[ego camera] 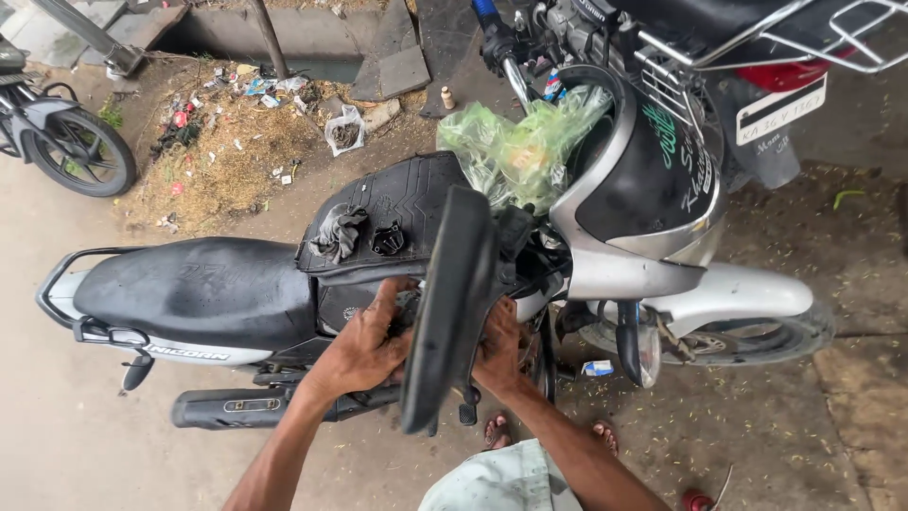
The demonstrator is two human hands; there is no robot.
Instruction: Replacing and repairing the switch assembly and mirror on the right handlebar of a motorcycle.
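Both hands gripped a black side panel (452, 303) beside the motorcycle (218, 293). The left hand (364, 345) clasped 1 edge, the right hand (498, 345) the other.

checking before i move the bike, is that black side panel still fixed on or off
Off, or at least loose: the black side panel stands on edge, clear of the motorcycle, held between the left hand and right hand.

Both hands (430, 345) gripping black side panel (449, 303), motorcycle (218, 293), green bag (520, 151)
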